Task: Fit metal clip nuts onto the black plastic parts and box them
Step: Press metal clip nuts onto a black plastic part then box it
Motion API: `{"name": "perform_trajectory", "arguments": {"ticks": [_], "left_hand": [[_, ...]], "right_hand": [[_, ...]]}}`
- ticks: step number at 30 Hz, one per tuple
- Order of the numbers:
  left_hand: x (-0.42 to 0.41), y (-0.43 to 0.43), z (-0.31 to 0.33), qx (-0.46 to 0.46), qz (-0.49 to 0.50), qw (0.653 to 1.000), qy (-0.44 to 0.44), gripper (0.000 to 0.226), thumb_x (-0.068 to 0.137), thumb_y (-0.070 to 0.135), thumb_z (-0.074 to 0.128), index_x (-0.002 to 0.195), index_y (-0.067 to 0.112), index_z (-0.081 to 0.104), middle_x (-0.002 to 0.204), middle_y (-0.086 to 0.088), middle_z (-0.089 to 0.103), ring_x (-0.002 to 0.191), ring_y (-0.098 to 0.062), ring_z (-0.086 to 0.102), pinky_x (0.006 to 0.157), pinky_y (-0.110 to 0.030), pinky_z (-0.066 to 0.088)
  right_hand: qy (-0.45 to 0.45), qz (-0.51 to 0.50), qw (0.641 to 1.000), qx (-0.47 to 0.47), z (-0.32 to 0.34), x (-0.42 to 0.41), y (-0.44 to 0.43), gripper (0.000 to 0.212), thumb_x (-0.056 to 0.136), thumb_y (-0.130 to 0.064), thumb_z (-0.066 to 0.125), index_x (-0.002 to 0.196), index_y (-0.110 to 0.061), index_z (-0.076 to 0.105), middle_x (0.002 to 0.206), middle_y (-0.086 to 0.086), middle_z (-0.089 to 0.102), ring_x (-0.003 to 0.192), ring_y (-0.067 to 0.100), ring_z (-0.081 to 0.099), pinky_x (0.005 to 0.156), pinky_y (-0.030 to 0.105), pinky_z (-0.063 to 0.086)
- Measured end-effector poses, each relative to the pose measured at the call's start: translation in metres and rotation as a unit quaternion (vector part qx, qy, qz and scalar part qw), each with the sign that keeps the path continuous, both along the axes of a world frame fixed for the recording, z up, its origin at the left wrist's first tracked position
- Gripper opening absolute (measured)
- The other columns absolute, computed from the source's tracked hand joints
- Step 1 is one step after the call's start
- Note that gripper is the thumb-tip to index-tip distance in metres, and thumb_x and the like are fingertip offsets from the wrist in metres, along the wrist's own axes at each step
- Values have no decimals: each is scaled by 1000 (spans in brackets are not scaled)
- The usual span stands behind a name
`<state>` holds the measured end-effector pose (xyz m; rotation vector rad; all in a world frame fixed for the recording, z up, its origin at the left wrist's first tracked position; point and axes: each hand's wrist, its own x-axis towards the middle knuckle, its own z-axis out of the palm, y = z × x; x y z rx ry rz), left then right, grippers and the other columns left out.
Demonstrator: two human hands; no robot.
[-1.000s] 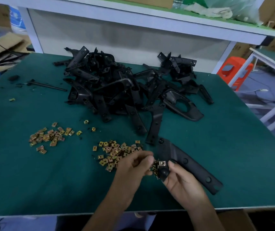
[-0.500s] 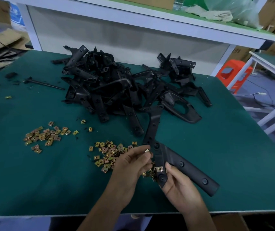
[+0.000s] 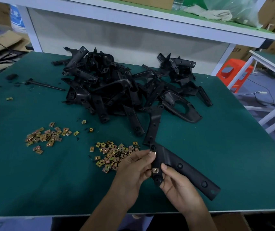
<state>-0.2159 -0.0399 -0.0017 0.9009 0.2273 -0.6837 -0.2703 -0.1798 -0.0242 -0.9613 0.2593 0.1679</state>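
One part (image 3: 171,161) near centre, held above table (image 3: 225,147) | right hand (image 3: 181,190) grips near end | left hand (image 3: 133,172) pinches edge by clip (image 3: 155,170) | judged light, stiff, slick: hold ends; clip tiny, springy

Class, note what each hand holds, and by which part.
The right hand grips the black plastic part by its near end; the left hand pinches its edge beside the clip nut.
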Motion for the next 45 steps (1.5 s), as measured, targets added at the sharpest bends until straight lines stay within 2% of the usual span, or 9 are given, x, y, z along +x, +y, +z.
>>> {"name": "perform_trajectory", "arguments": {"ticks": [3, 8, 14, 19, 22, 25, 31, 39, 45], "left_hand": [[-1, -1, -2, -11, 9, 1000, 19, 27, 66, 17, 80, 91, 11, 73, 69, 0, 70, 52, -4, 60, 49, -18, 49], [-2, -4, -3, -20, 19, 999, 19, 41, 70, 21, 76, 107, 3, 71, 99, -14, 76, 72, -12, 69, 56, -20, 52], [-3, -3, -1, -20, -4, 1000, 18, 42, 71, 22, 77, 107, 1, 73, 96, -13, 74, 73, -13, 65, 62, -22, 52], [-6, -4, -5, -77, -13, 996, 38, 47, 84, 18, 70, 124, -6, 65, 123, -23, 68, 120, -38, 58, 101, -41, 44], [-7, -6, -8, -87, -18, 996, 30, 45, 89, 20, 66, 126, -5, 64, 126, -22, 67, 130, -38, 54, 116, -46, 34], [-7, -7, -6, -87, -14, 996, 27, 44, 88, 21, 67, 123, -4, 67, 124, -23, 68, 122, -37, 58, 109, -44, 41], [-7, -7, -7, -37, 17, 999, 15, 36, 83, 21, 73, 110, -3, 73, 108, -19, 71, 79, -16, 61, 62, -21, 49], [-2, 0, -6, 2, -29, 999, -24, 13, 74, 24, 76, 85, 17, 80, 79, -3, 70, 60, -6, 58, 53, -17, 47], [-2, -1, 3, 48, -35, 997, -56, 20, 77, 31, 77, 91, 18, 80, 92, -6, 75, 75, -13, 64, 68, -29, 49]], "right_hand": [[-4, 1, 1000, 0, 0, 1, 1, 42, 84, -27, 72, 123, -11, 73, 123, 17, 71, 106, 21, 71, 87, 30, 57], [-24, -1, 1000, 5, 1, -2, 1, 56, 78, -36, 86, 126, -11, 72, 127, 14, 70, 110, 19, 69, 89, 30, 57], [-24, 6, 1000, -3, 1, -3, 0, 55, 77, -39, 87, 124, -14, 73, 125, 12, 71, 109, 18, 70, 87, 28, 56], [-34, 11, 999, 22, 3, -3, 0, 57, 81, -37, 83, 129, -12, 69, 135, 16, 65, 122, 22, 65, 94, 30, 55], [-36, 13, 999, 21, 1, -3, -1, 55, 82, -38, 82, 129, -12, 70, 133, 15, 67, 121, 22, 65, 94, 30, 54], [-35, 14, 999, 22, -1, -3, -2, 55, 82, -37, 82, 129, -12, 69, 133, 15, 67, 122, 22, 65, 94, 30, 54], [-36, 6, 999, 5, -5, 0, -4, 54, 81, -36, 84, 128, -12, 70, 130, 14, 68, 116, 20, 68, 88, 29, 56], [-21, -1, 999, -45, -9, -1, -4, 39, 85, -32, 70, 119, -14, 76, 115, 13, 75, 102, 19, 72, 83, 29, 58], [-18, -12, 999, -36, -10, 2, -1, 50, 83, -41, 79, 124, -12, 73, 117, 17, 72, 105, 23, 68, 86, 33, 56]]}}
